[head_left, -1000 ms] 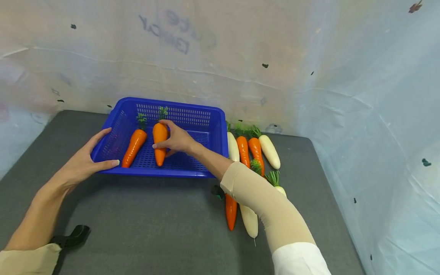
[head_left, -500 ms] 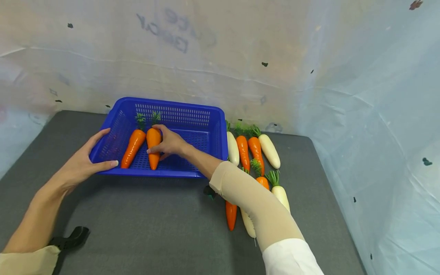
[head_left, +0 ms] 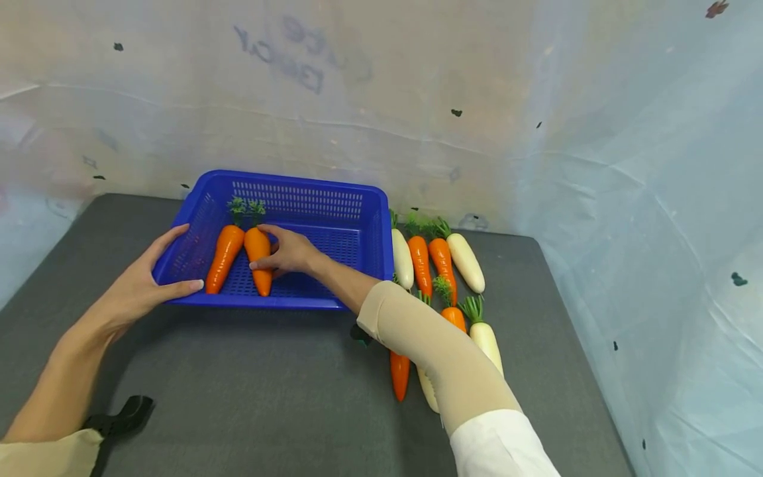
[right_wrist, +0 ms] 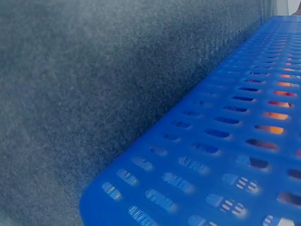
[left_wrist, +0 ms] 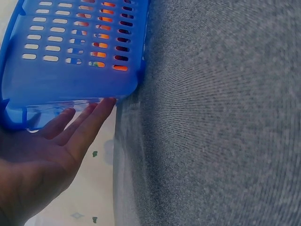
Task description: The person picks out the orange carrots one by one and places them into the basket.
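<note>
In the head view my right hand (head_left: 292, 254) pinches an orange carrot (head_left: 258, 246) with a green leafy top, inside a blue perforated plastic basket (head_left: 310, 303). Just left of it, a second carrot (head_left: 225, 257) lies at a slant, the leafy tops nearly together. My left hand (head_left: 132, 289) spans the basket's front left corner, fingers spread and straight, thumb on the front rim. The left wrist view has those fingers touching the outer wall (left_wrist: 70, 87). In the right wrist view only the slotted basket wall (right_wrist: 188, 141) shows, with orange behind it; the hand is out of sight.
Right of the basket lie more carrots (head_left: 442, 265) and white radishes (head_left: 467, 262), some partly covered by my right forearm. The dark grey table (head_left: 268, 397) meets a pale plastic sheet (head_left: 387, 132) at the back and right side.
My right hand has moved left and slightly nearer with its carrot, bringing it close beside the other one. The left hand stays at the basket corner.
</note>
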Available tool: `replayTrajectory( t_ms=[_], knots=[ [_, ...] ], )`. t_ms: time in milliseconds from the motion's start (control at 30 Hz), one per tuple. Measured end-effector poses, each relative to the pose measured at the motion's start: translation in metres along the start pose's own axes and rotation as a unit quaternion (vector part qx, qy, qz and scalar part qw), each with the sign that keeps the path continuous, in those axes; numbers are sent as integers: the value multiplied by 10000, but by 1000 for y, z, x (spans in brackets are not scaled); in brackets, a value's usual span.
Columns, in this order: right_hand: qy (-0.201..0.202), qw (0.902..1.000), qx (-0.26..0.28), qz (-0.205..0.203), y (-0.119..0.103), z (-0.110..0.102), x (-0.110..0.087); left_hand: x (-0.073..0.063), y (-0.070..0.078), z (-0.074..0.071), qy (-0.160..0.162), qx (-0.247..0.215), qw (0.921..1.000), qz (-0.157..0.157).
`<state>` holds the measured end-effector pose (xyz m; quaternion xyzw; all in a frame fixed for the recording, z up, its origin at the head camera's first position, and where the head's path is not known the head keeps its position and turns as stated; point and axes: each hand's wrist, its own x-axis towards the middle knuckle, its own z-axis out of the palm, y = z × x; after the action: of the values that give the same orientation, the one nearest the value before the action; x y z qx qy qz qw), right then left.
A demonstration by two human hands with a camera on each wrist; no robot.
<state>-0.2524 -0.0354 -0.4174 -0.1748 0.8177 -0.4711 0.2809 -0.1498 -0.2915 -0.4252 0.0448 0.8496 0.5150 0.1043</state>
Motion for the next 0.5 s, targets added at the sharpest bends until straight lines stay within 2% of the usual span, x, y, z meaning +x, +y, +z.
replayTrajectory(
  t_ms=[200,500],
  knots=[
    [-138,9990,384,191,-1,0,-1,-1,0,1,10,-12,10000,17],
    [-407,9955,837,166,-6,-9,-9,-1,0,1,3,-59,10000,33]
  ],
)
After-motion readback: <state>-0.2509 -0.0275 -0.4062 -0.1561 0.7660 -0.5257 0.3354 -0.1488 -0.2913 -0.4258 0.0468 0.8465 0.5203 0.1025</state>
